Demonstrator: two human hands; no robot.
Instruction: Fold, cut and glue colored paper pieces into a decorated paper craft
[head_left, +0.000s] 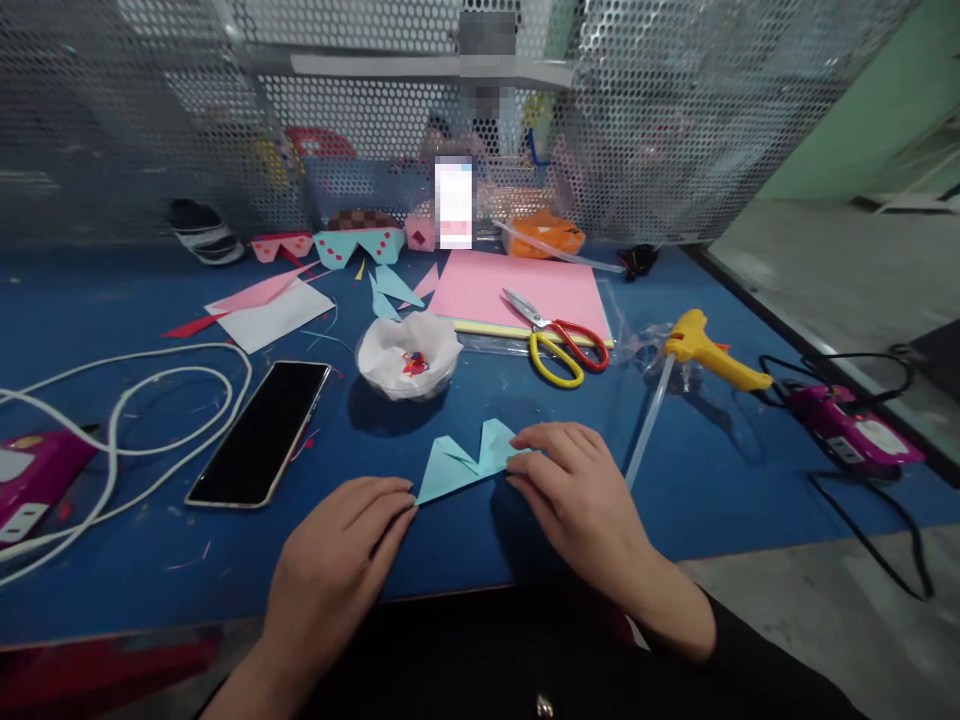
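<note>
Between my hands is a folded piece of light blue paper (442,475), with two raised peaks and a notch in its upper edge. My left hand (341,550) pinches its left corner between thumb and fingers. At the other end, my right hand (574,490) grips the right side, its fingertips covering that corner. Just beyond the paper stands a small bowl (371,370) lined with white paper, holding small red and blue bits. Scissors (551,335) with one red and one yellow handle lie open on a stack of pink paper (480,285).
A yellow glue gun (712,355) with a clear stick lies at right, near a purple power strip (855,430). On the left are a phone (262,435) and a looped white cable (116,430). Paper glasses shapes (360,245) stand by the perforated metal screen (360,110).
</note>
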